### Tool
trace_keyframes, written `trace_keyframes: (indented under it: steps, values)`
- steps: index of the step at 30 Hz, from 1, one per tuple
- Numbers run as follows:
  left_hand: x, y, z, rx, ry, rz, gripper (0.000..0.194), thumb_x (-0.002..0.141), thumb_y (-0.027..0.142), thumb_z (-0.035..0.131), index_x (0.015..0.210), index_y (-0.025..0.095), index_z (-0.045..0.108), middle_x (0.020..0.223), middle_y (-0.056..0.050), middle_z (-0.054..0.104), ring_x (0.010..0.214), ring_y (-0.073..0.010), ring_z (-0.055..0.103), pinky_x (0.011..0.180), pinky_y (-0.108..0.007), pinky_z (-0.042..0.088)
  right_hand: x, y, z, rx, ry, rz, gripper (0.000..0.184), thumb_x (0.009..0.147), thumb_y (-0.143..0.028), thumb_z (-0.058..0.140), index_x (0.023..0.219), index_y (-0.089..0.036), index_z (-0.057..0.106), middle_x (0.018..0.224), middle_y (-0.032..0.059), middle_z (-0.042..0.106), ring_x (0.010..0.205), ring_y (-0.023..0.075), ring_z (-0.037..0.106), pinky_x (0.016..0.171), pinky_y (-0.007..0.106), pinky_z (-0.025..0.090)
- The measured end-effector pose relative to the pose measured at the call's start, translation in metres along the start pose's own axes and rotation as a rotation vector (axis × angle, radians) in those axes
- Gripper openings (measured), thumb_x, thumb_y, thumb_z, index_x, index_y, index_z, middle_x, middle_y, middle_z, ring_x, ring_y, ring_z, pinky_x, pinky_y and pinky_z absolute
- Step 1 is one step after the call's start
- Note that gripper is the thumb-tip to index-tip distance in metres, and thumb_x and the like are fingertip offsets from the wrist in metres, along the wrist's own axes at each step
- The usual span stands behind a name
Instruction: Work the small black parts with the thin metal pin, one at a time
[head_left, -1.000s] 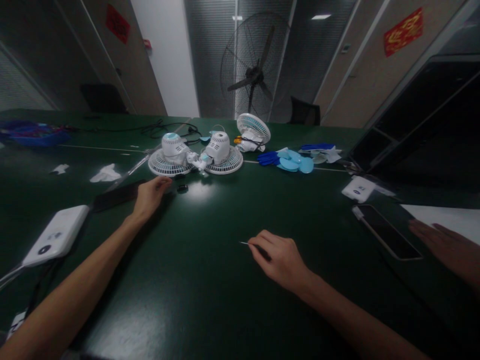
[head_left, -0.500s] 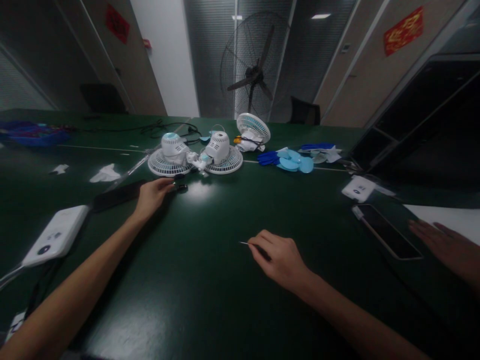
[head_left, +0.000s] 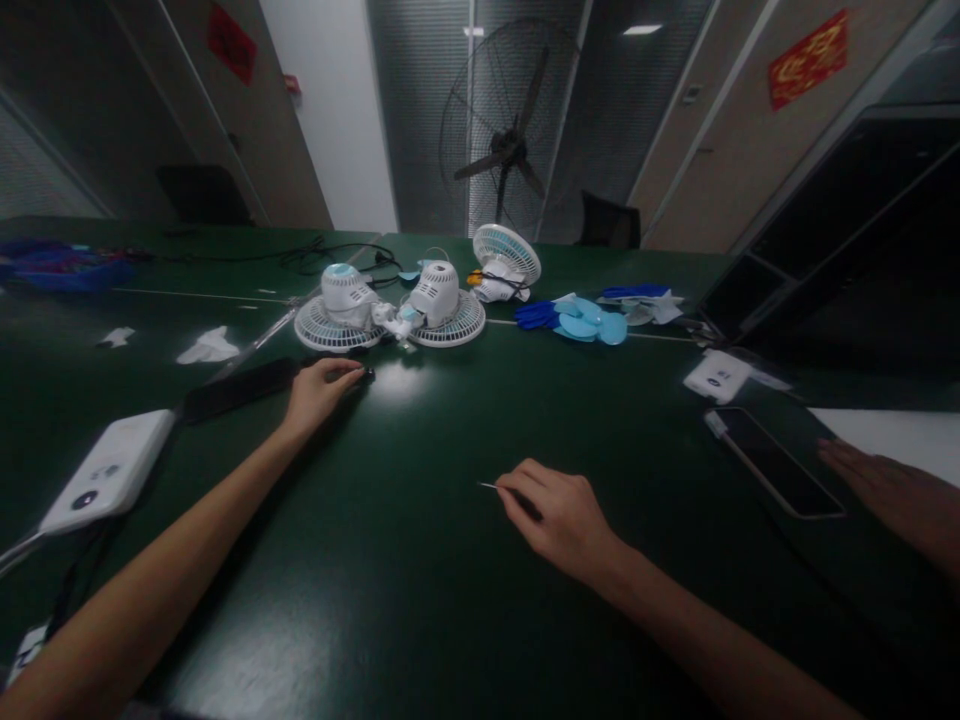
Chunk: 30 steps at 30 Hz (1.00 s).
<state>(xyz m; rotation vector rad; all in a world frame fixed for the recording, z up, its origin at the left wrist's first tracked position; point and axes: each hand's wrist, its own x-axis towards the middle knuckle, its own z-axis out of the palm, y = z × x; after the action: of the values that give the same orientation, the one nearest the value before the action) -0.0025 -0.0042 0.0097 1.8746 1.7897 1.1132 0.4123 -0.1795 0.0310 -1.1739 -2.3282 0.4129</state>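
Out over the left middle of the dark green table (head_left: 420, 580), my left hand (head_left: 319, 392) pinches at a small black piece (head_left: 369, 375); the fingers cover most of it, and its kind is unclear. Held between the fingertips of my right hand (head_left: 559, 512) is a thin, pale metal sliver, like a needle or pin (head_left: 487, 485), pointing left. Just beyond my left hand, a white fan head (head_left: 349, 300) and another white fan head (head_left: 436, 295) lie on their grilles, side by side. A third fan (head_left: 506, 260) leans behind them.
Light-blue fan blades (head_left: 589, 322) and blue gloves (head_left: 536, 316) lie behind centre. A white device (head_left: 109, 475) is at left, beside a dark flat object (head_left: 240, 390). On the right are a phone (head_left: 780, 465), a white box (head_left: 716, 377) and another person's hand (head_left: 885, 490).
My left hand has shifted slightly right, and its fingers have closed onto the small black piece. The right hand and its metal sliver stay in place.
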Motion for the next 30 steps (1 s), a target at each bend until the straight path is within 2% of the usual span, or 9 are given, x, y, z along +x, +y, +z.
trace_keyframes:
  steps: [6,18,30]
  values:
    - [-0.003,0.0029,0.0037,0.075,-0.057,0.002,0.045,0.087,0.057,0.07,0.112,0.021,0.082,0.112,-0.009,0.082,0.092,-0.0292,0.076,0.083,-0.035,0.058,0.0008,0.0007,0.0,0.015,-0.004,-0.001,0.019,0.106,-0.019,0.057,0.116,-0.019,0.073,0.104,0.0048,0.073,0.081,0.0141,0.069,0.068,0.024,0.055]
    - [0.0024,0.0065,0.008,0.055,-0.023,0.062,0.041,0.088,0.053,0.07,0.109,0.021,0.081,0.109,-0.009,0.081,0.1,-0.0296,0.075,0.093,-0.038,0.055,0.0029,-0.0021,-0.0003,0.008,0.006,-0.007,0.019,0.106,-0.019,0.057,0.115,-0.018,0.074,0.102,0.0055,0.072,0.08,0.0149,0.067,0.069,0.026,0.056]
    - [0.004,0.0027,0.0098,0.009,-0.014,-0.024,0.044,0.083,0.055,0.074,0.109,0.021,0.082,0.109,-0.009,0.082,0.102,-0.0301,0.076,0.094,-0.037,0.055,0.0036,-0.0034,-0.0023,0.004,0.001,-0.015,0.021,0.106,-0.018,0.055,0.115,-0.019,0.073,0.102,0.0055,0.073,0.08,0.0145,0.068,0.067,0.024,0.056]
